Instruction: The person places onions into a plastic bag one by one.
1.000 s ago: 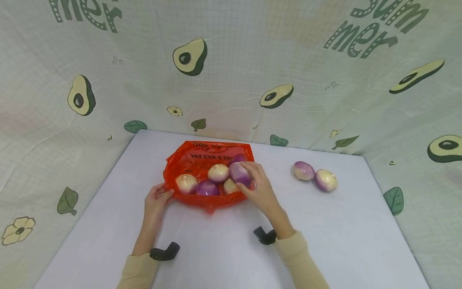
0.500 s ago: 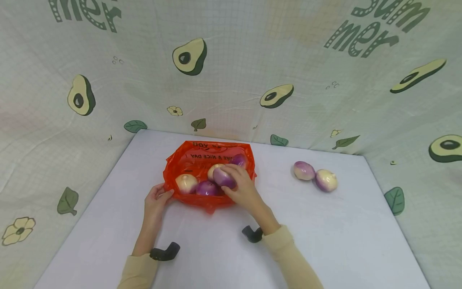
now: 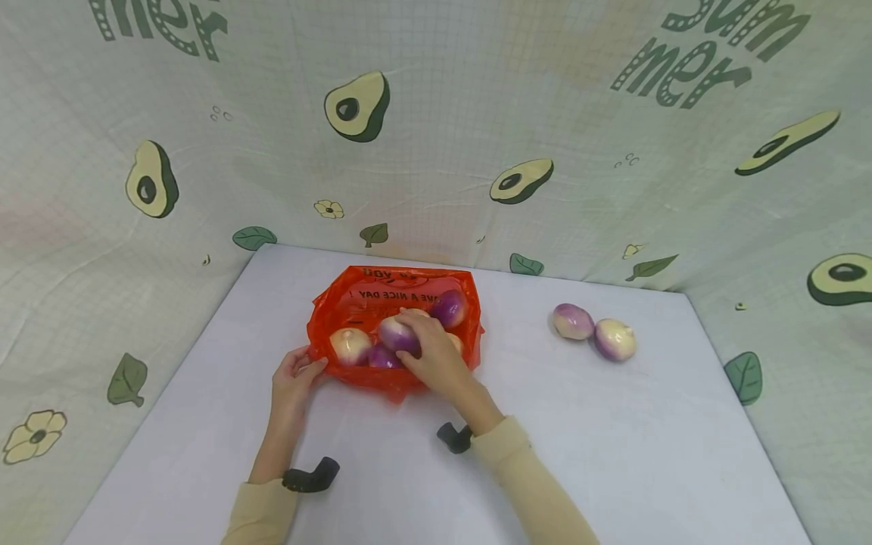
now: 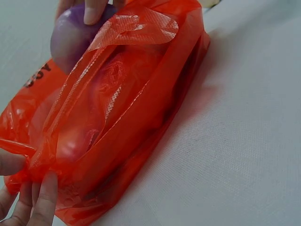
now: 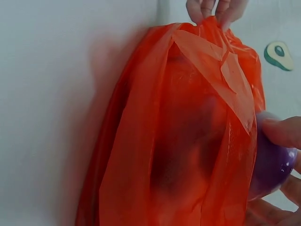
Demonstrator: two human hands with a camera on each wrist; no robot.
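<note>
A red plastic bag [image 3: 361,375] printed with black letters lies with its mouth open on the white table. My left hand [image 3: 294,377] pinches the bag's left rim between thumb and fingers, which the left wrist view shows close up. Over the bag's mouth, my right hand [image 3: 436,354] grips a purple and white onion [image 3: 397,334]; the right wrist view has this onion [image 5: 272,162] just behind the bag's edge. Inside the bag sit a pale onion [image 3: 350,346] at left, a purple onion [image 3: 384,357] in front and another purple onion [image 3: 448,308] at back right. The right hand partly hides others.
To the right of the bag, a purplish onion [image 3: 573,322] and a white and purple onion [image 3: 615,339] lie side by side on the table [image 3: 654,439]. An avocado-print cloth [image 3: 436,113] hangs behind and at both sides.
My right hand has moved left over the bag's mouth with the onion in its grip, uncovering the purple onion at back right. My left hand stays on the rim.
</note>
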